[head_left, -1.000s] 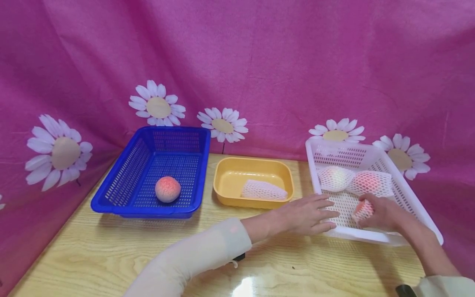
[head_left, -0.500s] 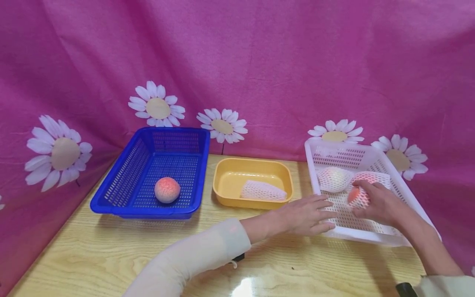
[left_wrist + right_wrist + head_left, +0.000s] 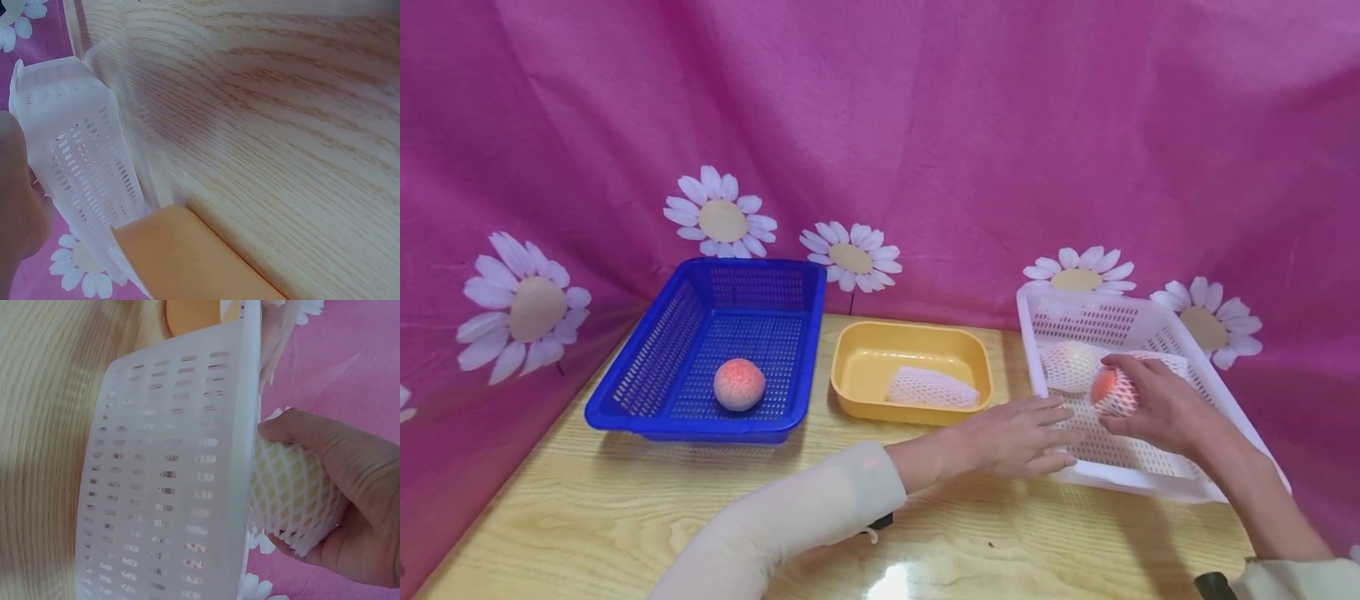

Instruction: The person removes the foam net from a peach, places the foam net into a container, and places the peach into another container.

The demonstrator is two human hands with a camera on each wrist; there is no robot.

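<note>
on my feed i see the right hand (image 3: 1165,408) gripping the netted peach (image 3: 1114,393) over the white basket (image 3: 1150,478), the fruit's red end facing the left hand (image 3: 1018,435), whose extended fingers perhaps touch the rim.

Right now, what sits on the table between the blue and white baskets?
The head view shows a yellow tray there, with a pale mesh sleeve inside.
</note>
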